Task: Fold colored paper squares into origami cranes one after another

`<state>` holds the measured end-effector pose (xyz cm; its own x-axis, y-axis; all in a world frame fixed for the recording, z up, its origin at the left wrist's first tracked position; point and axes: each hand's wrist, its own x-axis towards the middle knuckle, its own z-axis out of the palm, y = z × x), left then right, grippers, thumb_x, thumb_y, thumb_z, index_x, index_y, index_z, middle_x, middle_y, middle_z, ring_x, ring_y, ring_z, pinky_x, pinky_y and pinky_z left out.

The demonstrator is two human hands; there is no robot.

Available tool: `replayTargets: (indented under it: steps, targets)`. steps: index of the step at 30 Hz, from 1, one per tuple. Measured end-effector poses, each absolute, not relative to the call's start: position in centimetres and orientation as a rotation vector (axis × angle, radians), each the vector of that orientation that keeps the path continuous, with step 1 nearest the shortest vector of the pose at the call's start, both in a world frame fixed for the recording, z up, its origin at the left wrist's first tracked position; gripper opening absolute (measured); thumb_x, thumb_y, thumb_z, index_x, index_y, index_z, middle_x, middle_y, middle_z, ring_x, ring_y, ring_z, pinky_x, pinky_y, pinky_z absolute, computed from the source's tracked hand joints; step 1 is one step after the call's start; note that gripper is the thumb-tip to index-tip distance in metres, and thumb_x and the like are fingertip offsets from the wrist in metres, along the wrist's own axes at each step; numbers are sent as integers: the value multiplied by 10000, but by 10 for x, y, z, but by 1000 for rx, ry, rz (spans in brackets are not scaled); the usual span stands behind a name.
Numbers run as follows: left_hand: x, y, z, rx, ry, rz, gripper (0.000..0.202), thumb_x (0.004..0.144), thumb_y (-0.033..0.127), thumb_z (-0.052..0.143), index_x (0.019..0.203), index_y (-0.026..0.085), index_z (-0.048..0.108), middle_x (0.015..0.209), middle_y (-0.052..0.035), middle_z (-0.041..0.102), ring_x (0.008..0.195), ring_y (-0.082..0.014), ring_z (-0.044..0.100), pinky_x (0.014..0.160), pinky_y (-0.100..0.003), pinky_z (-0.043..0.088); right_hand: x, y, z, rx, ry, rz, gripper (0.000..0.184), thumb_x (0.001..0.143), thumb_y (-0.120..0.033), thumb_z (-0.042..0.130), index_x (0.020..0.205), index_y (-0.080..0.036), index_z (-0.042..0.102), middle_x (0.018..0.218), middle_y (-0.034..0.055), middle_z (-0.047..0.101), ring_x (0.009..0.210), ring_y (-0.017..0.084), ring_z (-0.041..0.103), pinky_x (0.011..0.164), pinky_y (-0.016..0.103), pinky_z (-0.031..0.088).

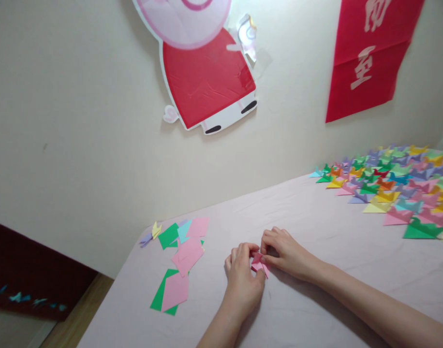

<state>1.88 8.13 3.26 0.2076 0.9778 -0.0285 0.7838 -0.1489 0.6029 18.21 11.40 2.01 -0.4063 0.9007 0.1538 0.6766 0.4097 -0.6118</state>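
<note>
A small pink piece of folded paper (259, 264) is held between my two hands, just above or on the pale cloth-covered table (301, 309). My left hand (243, 273) grips its left side, the thumb along the near edge and the fingers curled over the far side. From the right, my right hand (285, 253) pinches the paper's upper right part between thumb and fingers. The fingers partly cover the paper, so its full shape is hidden.
Loose pink, green and light blue paper sheets (188, 253) lie to the left. Beyond them are small yellow (156, 230) and purple (146, 239) folded pieces. Rows of colourful folded-paper figures (399, 188) fill the far right. A wall (98, 121) borders the table's far edge.
</note>
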Motion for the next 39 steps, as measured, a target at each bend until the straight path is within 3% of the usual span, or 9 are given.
replayTargets:
  steps: [39]
  targets:
    - [17, 84, 29, 1976, 1602, 515, 378, 673, 125, 539, 1027, 256, 509, 1108, -10, 597, 1095, -219, 490, 979, -377, 289, 175, 101, 13, -1335, -2182, 506, 123, 859, -136, 588, 753, -195, 572, 813, 37, 641, 845, 219, 515, 745, 330, 373]
